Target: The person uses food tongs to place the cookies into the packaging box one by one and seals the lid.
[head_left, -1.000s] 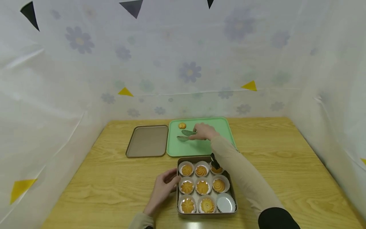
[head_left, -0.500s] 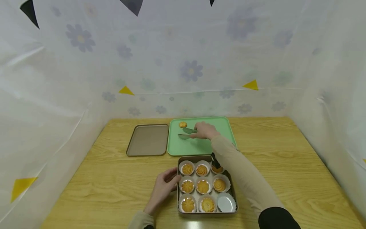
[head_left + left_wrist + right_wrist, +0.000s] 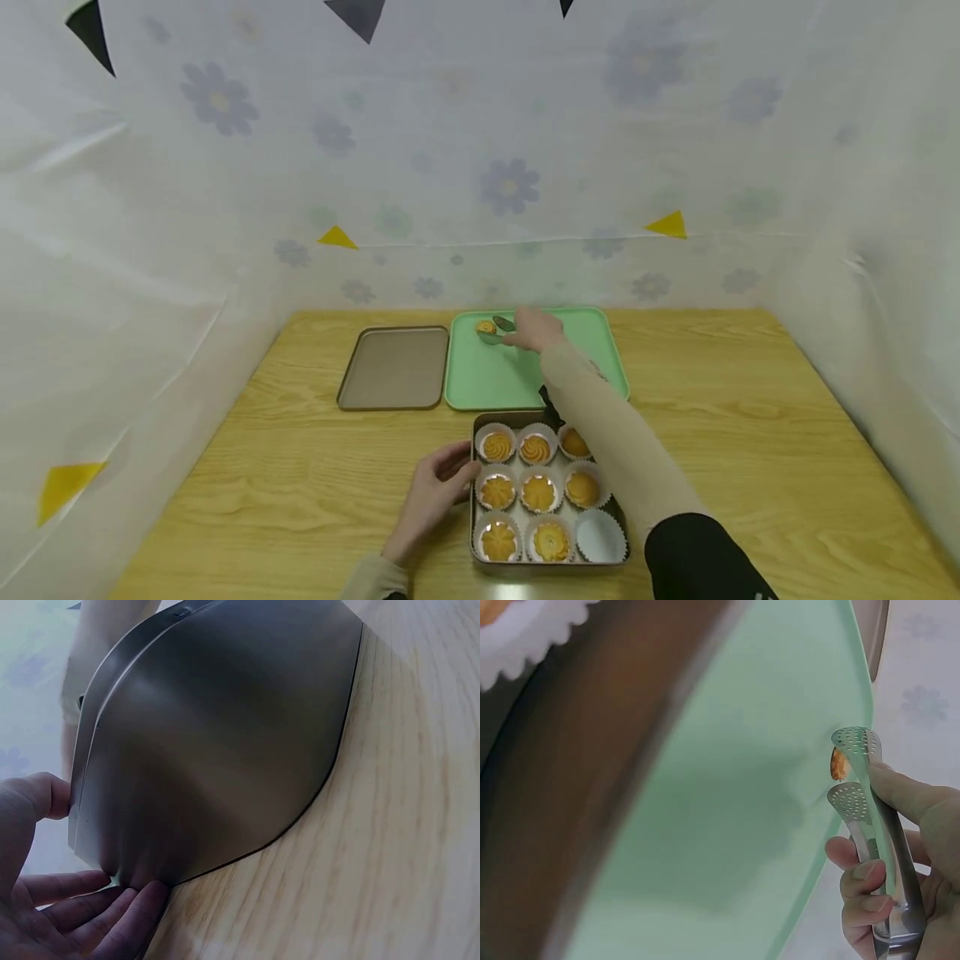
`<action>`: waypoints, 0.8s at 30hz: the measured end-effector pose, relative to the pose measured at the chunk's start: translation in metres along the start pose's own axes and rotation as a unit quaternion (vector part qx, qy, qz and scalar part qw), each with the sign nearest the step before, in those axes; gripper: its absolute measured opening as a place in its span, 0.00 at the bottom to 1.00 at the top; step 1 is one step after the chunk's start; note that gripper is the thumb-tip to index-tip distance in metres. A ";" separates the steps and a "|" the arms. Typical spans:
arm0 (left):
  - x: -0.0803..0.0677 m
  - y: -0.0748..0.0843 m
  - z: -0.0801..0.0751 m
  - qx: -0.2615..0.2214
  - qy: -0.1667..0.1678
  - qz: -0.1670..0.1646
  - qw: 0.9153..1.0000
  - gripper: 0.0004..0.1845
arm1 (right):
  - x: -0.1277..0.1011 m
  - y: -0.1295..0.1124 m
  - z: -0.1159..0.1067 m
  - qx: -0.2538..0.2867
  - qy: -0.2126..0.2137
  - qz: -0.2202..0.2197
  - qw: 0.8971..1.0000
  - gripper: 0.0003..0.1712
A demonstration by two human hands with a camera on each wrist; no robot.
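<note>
Right hand: we are seeing the right hand [image 3: 534, 331] reaching over the far end of the green tray [image 3: 577, 371], its fingers [image 3: 866, 874] curling round the handles of the metal tongs [image 3: 870, 825]
Tongs: the two perforated tips are lying a narrow gap apart, pointing away from the fingers toward the tray's far left corner
Cookie: the loose cookie [image 3: 486, 327] is sitting on the green tray right at the tong tips; in the right wrist view an orange sliver of it is showing between the two tips, ahead of the fingertips and not touching them; we cannot tell whether the tips are already pinching it
Left hand: the left hand [image 3: 433, 493] is resting on the wooden table [image 3: 300, 492], its relaxed fingers [image 3: 127, 911] and thumb touching the left wall of the cookie tin [image 3: 217, 742]
Cookie tin: it is holding paper cups in three rows, eight with piped cookies; the near right cup [image 3: 599, 537] is showing only white paper
Tin lid: the lid [image 3: 393, 379] is lying flat just left of the green tray
</note>
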State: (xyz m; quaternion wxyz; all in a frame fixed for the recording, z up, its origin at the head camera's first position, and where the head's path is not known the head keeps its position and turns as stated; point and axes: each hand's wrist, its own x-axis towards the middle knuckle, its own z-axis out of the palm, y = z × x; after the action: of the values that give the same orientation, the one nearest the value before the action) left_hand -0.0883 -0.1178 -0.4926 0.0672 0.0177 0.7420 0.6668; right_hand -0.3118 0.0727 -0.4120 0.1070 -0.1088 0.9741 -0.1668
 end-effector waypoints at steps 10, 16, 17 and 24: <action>-0.003 0.000 0.003 -0.006 -0.001 -0.007 1.000 0.29 | 0.011 0.000 0.008 -0.011 0.010 0.005 1.000 0.18; -0.004 0.002 0.003 -0.002 -0.001 -0.013 1.000 0.29 | 0.011 -0.003 0.007 -0.013 0.013 0.002 1.000 0.18; -0.003 0.002 0.003 -0.001 -0.001 -0.012 1.000 0.29 | 0.010 -0.002 0.007 -0.013 0.014 0.001 1.000 0.17; -0.001 0.001 0.002 0.001 -0.004 -0.012 1.000 0.29 | 0.004 0.003 0.004 0.006 0.012 -0.012 1.000 0.18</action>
State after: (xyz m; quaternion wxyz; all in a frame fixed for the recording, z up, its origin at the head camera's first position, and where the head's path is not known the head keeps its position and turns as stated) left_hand -0.0871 -0.1160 -0.4913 0.0783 0.0115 0.7424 0.6652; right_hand -0.3152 0.0731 -0.4174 0.0934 -0.1178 0.9730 -0.1752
